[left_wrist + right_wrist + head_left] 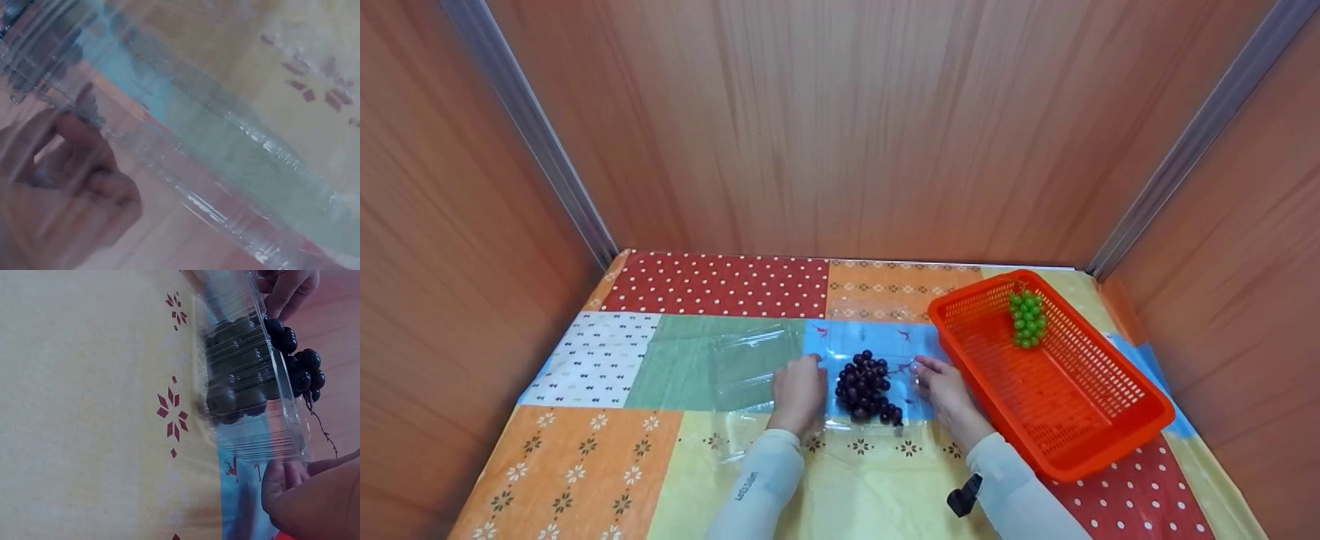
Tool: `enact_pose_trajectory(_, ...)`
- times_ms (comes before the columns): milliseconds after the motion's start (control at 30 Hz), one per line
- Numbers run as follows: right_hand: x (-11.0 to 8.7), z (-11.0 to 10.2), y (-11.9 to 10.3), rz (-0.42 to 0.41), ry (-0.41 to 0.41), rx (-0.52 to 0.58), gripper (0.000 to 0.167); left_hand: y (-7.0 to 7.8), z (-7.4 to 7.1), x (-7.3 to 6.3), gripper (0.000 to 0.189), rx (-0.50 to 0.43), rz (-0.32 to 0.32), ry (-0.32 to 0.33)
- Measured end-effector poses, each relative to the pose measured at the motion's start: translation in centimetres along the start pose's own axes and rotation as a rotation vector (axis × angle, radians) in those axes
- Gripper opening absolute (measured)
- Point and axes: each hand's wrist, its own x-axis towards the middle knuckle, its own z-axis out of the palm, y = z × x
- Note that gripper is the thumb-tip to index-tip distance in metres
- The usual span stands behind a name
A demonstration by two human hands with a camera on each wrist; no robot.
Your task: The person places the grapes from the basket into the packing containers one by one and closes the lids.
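Wood-grain walls [840, 135] rose around the work, with grey metal strips [540, 127] at the corners; below them lay the desk [585, 465], covered in a patchwork print of dots, flowers and plain squares; on its right side a red basket [1054, 386] with perforated sides sat at a slant; near the middle stood a clear box [256, 439] with ridged walls, a clear lid [754, 356] spread to its left, though I could not tell whether the two were joined; pale sleeves [765, 480] reached in from the near edge; the left hand [799, 390] curled its fingers on the box's left edge; the right hand [949, 394] pinched the right edge between thumb and fingers; inside the box, between the hands, lay the dark grapes [861, 386], some standing above the rim, their thin stem toward the right hand; a smaller bunch of green grapes [1027, 319] rested in the basket toward its far end; a small black device [964, 496] sat on the right sleeve.
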Motion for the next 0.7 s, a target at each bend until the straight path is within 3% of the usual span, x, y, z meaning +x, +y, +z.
enact_pose_trajectory(200, 0.4, -0.2, 0.1, -0.008, -0.021, 0.023, 0.040, -0.5, -0.2, 0.6, 0.028, -0.147, -0.080, -0.070)
enact_pose_trajectory(533, 0.5, -0.2, 0.4, -0.025, 0.009, 0.055, 0.033, -1.0, 0.1, 0.0, 0.051, -0.262, -0.053, -0.077)
enact_pose_trajectory(700, 1.0, -0.3, 0.4, -0.052, 0.014, 0.073, 0.029, -1.2, -0.5, 0.4, 0.038, -0.350, -0.045, -0.068)
